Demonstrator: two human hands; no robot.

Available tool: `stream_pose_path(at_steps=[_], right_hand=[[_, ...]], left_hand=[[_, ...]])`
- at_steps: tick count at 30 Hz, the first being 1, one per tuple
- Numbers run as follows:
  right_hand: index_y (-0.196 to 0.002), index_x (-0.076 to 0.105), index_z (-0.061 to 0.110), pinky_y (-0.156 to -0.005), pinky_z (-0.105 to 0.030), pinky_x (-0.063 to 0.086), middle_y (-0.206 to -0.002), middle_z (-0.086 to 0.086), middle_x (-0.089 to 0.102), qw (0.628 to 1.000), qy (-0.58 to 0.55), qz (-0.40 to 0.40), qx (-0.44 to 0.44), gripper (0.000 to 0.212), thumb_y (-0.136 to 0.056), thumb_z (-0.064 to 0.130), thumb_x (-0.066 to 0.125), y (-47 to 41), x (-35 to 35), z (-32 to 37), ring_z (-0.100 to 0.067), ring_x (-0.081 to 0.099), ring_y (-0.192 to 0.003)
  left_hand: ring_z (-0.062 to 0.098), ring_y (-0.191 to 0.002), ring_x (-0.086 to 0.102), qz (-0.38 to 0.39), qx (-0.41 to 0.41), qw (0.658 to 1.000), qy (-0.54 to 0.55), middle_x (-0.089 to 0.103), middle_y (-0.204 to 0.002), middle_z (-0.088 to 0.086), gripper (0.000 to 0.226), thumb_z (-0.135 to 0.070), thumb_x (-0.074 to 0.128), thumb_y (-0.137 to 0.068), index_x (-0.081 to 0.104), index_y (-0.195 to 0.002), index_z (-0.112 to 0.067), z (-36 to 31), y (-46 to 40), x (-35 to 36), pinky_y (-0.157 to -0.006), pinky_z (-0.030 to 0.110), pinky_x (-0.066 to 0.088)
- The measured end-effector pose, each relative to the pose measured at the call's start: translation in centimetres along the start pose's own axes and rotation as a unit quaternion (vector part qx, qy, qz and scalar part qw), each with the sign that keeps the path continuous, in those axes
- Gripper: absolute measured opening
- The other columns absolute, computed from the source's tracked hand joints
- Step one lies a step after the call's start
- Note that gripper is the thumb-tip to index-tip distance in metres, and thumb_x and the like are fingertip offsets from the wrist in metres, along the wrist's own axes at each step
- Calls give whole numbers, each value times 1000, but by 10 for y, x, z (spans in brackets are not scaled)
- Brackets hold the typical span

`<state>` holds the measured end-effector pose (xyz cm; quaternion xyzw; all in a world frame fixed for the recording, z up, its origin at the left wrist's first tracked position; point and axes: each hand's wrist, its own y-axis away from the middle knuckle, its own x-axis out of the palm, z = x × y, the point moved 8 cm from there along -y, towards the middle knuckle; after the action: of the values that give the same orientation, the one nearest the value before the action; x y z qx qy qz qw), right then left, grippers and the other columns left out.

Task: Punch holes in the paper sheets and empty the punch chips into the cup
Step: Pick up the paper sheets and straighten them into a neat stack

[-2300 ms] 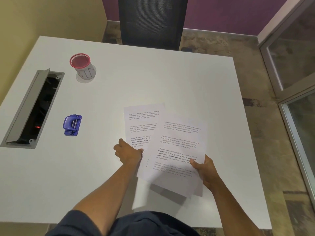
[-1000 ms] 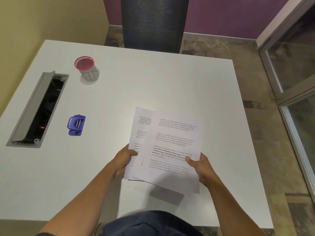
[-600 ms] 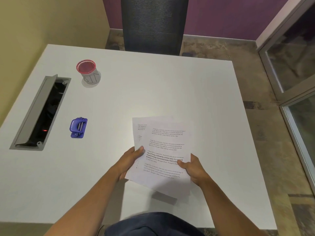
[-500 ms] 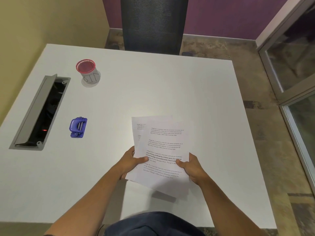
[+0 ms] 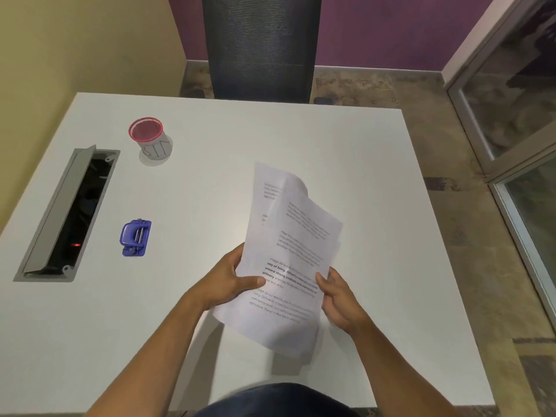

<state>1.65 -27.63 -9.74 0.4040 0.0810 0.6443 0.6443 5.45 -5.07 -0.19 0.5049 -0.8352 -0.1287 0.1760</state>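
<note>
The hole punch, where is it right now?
The blue hole punch sits on the table's left side, between the open cable tray and the left hand.

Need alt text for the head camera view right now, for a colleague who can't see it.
Left hand grips printed white paper sheets above a white table, while the right hand touches their right edge. A blue hole punch and a red-rimmed cup sit untouched at left.

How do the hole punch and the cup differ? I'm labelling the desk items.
The hole punch is blue and lies low and flat; the cup is white with a red rim and stands upright. The punch sits nearer the person, the cup farther back. Both rest untouched on the table, left of the papers.
</note>
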Motion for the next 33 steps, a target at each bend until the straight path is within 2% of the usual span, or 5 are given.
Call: stream_pose_path(at_steps=[10,14,19,24,33], right_hand=[[-139,49,5,-108,-60,38,-137,-21,58,999,6,40,-28,49,-91,-1,61,2,10,27,-40,55,-126],[-123,62,16,-92,-45,56,-123,-12,70,988,120,-8,-94,43,-87,-6,66,4,13,63,-29,68,-111],[-107,67,23,-70,-25,58,-105,-1,77,966,163,-31,-197,36,-85,-6,68,16,35,123,-20,74,-94],[-103,68,20,-78,-20,57,-98,12,78,941,207,-41,-265,32,-84,-5,71,27,49,167,-11,73,-94],[-104,64,26,-82,-20,55,-99,13,75,924,240,-58,-291,40,-85,-9,67,26,51,166,-8,70,-95]], left_hand=[[31,-126,58,-16,-11,1000,2,62,-135,6,69,-3,76,-81,45,-140,-20,8,4,-17,-100,49,49],[12,-104,71,-82,-9,997,-10,73,-115,-8,65,16,69,-81,44,-132,-16,11,6,-25,-77,20,57],[6,-97,72,-164,57,982,-73,74,-106,-15,61,4,80,-76,54,-116,-34,-20,0,-37,-74,17,56],[19,-97,73,-228,136,963,-39,76,-104,-2,43,-21,83,-71,60,-104,-34,-54,-2,-50,-82,32,60],[9,-98,70,-297,176,935,-78,72,-103,-18,45,-25,82,-71,62,-102,-50,-65,-3,-51,-83,20,55]])
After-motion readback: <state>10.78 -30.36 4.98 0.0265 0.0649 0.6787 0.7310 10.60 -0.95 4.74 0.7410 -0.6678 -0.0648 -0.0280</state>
